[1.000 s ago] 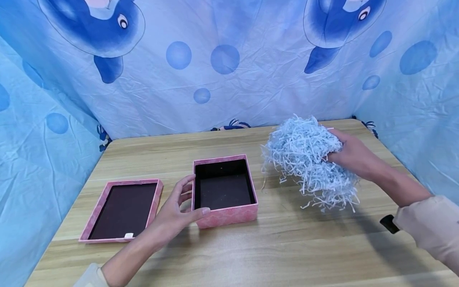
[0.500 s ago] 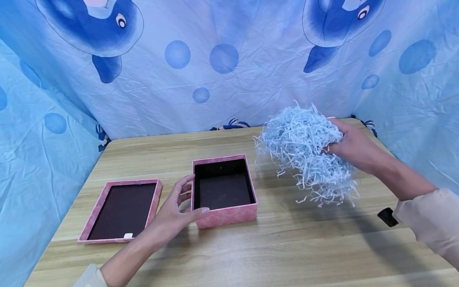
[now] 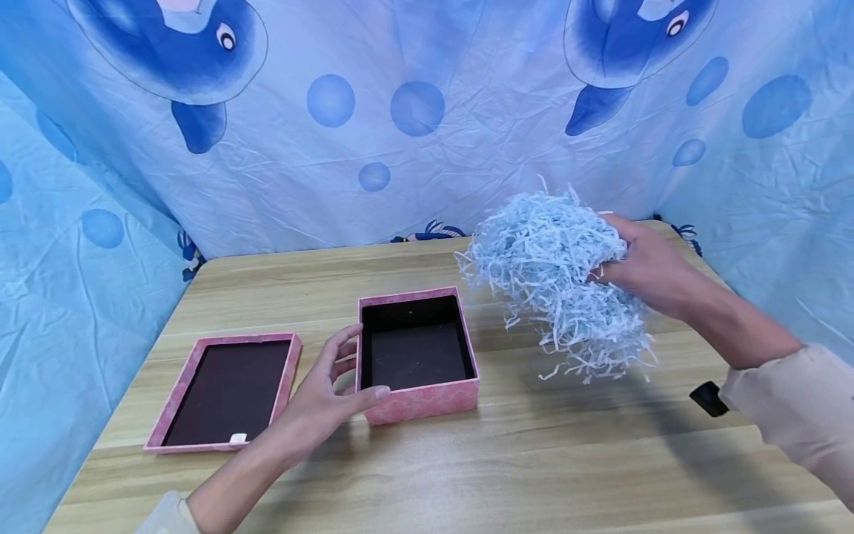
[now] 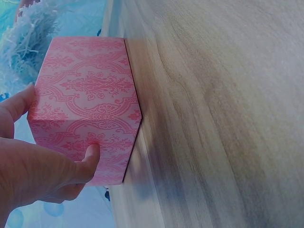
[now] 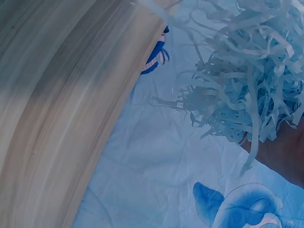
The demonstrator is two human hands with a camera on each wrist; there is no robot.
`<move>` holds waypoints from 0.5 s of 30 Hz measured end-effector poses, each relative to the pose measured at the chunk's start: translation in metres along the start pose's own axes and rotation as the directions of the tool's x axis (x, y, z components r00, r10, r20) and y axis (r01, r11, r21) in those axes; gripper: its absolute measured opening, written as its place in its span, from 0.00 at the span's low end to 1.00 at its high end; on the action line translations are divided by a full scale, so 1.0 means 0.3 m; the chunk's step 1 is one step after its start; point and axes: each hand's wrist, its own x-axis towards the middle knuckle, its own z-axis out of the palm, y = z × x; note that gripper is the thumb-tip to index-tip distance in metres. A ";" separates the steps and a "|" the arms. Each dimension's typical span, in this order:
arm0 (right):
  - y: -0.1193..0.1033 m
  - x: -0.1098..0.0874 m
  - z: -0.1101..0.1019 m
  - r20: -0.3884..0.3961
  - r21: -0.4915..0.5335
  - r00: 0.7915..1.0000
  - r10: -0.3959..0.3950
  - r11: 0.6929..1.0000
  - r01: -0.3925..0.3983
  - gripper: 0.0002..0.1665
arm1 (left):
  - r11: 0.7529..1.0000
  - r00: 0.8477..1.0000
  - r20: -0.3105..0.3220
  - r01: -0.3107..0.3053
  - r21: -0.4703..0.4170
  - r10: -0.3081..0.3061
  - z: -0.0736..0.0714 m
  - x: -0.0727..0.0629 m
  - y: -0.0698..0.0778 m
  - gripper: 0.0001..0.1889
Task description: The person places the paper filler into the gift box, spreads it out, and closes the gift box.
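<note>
Light blue shredded paper [image 3: 547, 259] hangs in a big loose clump over the right part of the table, gripped by my right hand [image 3: 650, 263]. Its fingers are mostly buried in the strands; the right wrist view shows the clump [image 5: 256, 71] with part of the hand below. My left hand [image 3: 323, 393] holds a pink patterned box [image 3: 427, 400] by its near left corner, thumb at the front rim, fingers along the left side. The box stands uncovered, its black inside bare. In the left wrist view, the fingers bend against the box walls [image 4: 90, 80].
A pink box lid [image 3: 230, 393] lies inside up at the left, with a small white tab [image 3: 239, 438] by its near edge. Blue dolphin-print cloth [image 3: 480, 148] walls in the wooden table [image 3: 467, 475] at the back and sides. A black object [image 3: 709, 399] shows beside the right sleeve.
My right hand has lifted a little and carried the shredded paper left, closer to the box. The left hand and box have stayed put.
</note>
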 end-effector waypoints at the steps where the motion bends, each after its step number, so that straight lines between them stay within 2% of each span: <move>1: -0.005 0.001 0.004 0.003 0.023 1.000 -0.005 1.000 0.005 0.44 | 1.000 1.000 0.001 0.000 0.001 0.000 0.000 0.000 0.000 0.48; 3: -0.016 0.003 0.012 0.011 0.050 1.000 -0.011 0.999 0.011 0.43 | 1.000 1.000 0.003 -0.003 0.003 0.003 0.000 0.001 0.001 0.48; 9: -0.060 0.011 0.034 0.025 0.048 1.000 0.006 0.999 -0.008 0.44 | 1.000 1.000 0.001 -0.008 0.003 0.008 0.001 0.003 0.001 0.48; 15: -0.088 0.024 0.062 0.070 0.119 0.997 -0.031 0.993 0.022 0.44 | 1.000 1.000 -0.002 -0.012 -0.002 0.012 0.001 0.007 -0.004 0.48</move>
